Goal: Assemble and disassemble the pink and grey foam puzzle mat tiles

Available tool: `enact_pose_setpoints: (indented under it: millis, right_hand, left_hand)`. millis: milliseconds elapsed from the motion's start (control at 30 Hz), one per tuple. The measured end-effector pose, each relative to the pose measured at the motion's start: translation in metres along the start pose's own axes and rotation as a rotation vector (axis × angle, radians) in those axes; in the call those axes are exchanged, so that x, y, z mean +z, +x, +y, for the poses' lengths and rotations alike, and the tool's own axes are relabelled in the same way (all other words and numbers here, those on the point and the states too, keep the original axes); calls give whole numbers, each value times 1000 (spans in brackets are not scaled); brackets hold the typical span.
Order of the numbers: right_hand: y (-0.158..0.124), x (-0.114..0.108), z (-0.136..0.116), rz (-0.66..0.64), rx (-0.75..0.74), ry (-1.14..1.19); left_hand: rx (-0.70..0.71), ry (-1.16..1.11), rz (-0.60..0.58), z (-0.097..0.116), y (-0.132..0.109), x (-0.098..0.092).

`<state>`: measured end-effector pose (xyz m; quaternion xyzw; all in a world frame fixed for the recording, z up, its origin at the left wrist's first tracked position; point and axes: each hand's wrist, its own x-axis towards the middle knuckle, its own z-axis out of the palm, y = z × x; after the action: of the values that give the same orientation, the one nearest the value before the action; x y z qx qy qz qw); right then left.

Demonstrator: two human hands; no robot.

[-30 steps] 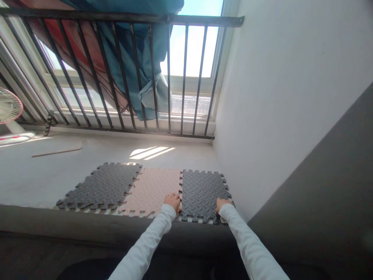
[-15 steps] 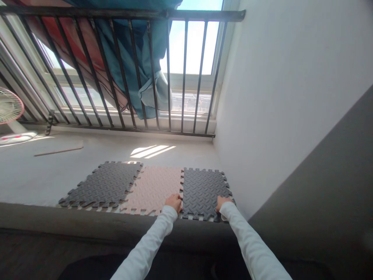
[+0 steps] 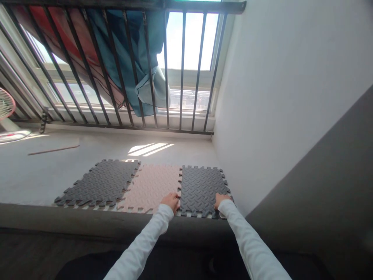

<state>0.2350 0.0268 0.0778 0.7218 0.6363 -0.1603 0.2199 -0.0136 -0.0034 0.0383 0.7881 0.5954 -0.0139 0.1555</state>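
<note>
Over the last second the largest change is in the outlook: the view has tipped down a little, so the railing point(image 3: 201, 6), well beyond both grips, sits higher. The mats show no clear shift against one another, and the left grip point(image 3: 170, 201) and right grip point(image 3: 223, 199) have kept their places on them. The work at the mats seems to stand where it was; whether the teeth between the grips are locked I cannot tell.

Counted from large to small: one wall point(image 3: 276, 77), right of the right grip; one railing; one ledge point(image 3: 96, 149) under the mats; hanging cloth point(image 3: 122, 50), far beyond the left grip, one piece or more. Three mats: a pink mat point(image 3: 154, 182) under the left grip, a right dark mat point(image 3: 202, 182) under the right grip, and a left dark mat point(image 3: 101, 182) to the left grip's left. Two white sleeves point(image 3: 244, 233), one behind each grip; one fan point(image 3: 5, 103), partly shown, well left; two grips, fingers bent at the mats' near corners, though whether either pinches an edge or just presses I cannot tell; one thin stick point(image 3: 54, 150), beyond and left.
</note>
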Motion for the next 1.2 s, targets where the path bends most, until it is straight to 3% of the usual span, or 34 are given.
enact_pose_setpoints:
  millis: [700,933,1200]
  right_hand:
    - [4,2,1,0,13,10]
    - [7,4,1,11,2,11]
    - [4,2,0,8,13,7]
  left_hand:
    - [41,44,32,-8,1,13]
    - [-117,-19,126,-9,3,24]
    - [-83,75,66,-4,-6,21]
